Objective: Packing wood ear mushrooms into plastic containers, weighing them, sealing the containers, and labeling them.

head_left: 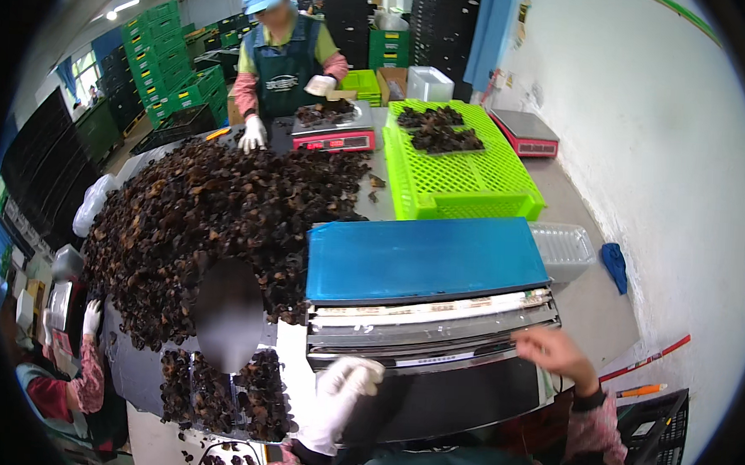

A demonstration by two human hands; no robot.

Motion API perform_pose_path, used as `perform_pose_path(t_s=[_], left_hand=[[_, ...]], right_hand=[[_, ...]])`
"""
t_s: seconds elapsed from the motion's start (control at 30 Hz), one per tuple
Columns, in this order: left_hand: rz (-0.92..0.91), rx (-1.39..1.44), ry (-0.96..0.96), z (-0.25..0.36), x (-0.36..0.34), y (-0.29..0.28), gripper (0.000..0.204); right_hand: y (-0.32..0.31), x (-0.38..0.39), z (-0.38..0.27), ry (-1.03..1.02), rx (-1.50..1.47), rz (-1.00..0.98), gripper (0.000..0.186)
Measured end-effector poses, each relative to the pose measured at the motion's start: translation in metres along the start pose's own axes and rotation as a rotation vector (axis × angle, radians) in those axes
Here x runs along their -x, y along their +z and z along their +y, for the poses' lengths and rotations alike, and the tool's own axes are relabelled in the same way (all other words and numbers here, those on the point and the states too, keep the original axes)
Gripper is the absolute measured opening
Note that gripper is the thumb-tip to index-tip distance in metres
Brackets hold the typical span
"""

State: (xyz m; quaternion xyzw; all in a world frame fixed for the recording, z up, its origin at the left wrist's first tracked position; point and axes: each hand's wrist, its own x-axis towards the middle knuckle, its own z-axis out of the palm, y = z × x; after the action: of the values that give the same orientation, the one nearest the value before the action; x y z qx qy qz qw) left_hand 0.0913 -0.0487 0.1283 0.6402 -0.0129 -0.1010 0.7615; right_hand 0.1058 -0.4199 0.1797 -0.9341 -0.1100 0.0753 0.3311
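My left hand (342, 391), in a white glove, is at the front left corner of a tray-sealing machine (434, 335) with a blue lid (421, 255). Its fingers are curled and I cannot tell whether it holds anything. Just left of it lie clear trays filled with dark dried fungus (224, 396). My right hand (550, 350) is bare and slightly blurred, fingers apart, at the machine's front right edge, holding nothing. A big heap of the same dark fungus (207, 217) covers the table to the left of the machine.
Across the table a person in a green apron works at a red scale (335, 131). A lime-green crate (466, 182) holds filled trays; a second scale (526, 133) stands beyond. Empty clear trays (565, 247) and a blue cloth (614, 264) lie right. Another person's gloved hand (92, 316) is left.
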Motion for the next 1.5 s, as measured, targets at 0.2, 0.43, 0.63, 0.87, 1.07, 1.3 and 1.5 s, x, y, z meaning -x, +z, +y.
perform_pose_path(t_s=[0.2, 0.43, 0.63, 0.87, 1.07, 1.3, 1.5], left_hand=[[0.445, -0.05, 0.185, 0.033, -0.041, 0.012, 0.019], [0.524, -0.187, 0.208, 0.021, -0.031, 0.049, 0.018], [0.631, -0.34, 0.172, 0.011, -0.006, 0.046, 0.022], [0.666, -0.425, 0.152, -0.003, 0.015, 0.02, 0.023], [0.743, -0.405, 0.09, -0.032, 0.035, -0.024, 0.019], [0.651, -0.47, 0.023, -0.097, 0.048, -0.05, 0.027], [0.709, -0.714, 0.016, -0.091, 0.061, -0.056, 0.027]], right_hand=[[-0.062, -0.09, 0.111, 0.07, -0.287, 0.415, 0.024], [-0.078, -0.112, 0.253, -0.108, 0.296, 0.741, 0.016], [-0.057, -0.1, 0.256, -0.235, 0.277, 0.607, 0.015], [-0.067, -0.115, 0.271, -0.208, 0.156, 0.459, 0.015], [-0.072, -0.11, 0.264, -0.125, -0.001, 0.399, 0.018], [-0.045, -0.074, 0.235, -0.102, 0.363, 0.745, 0.019], [-0.013, -0.045, 0.196, 0.116, -0.052, 0.663, 0.022]])
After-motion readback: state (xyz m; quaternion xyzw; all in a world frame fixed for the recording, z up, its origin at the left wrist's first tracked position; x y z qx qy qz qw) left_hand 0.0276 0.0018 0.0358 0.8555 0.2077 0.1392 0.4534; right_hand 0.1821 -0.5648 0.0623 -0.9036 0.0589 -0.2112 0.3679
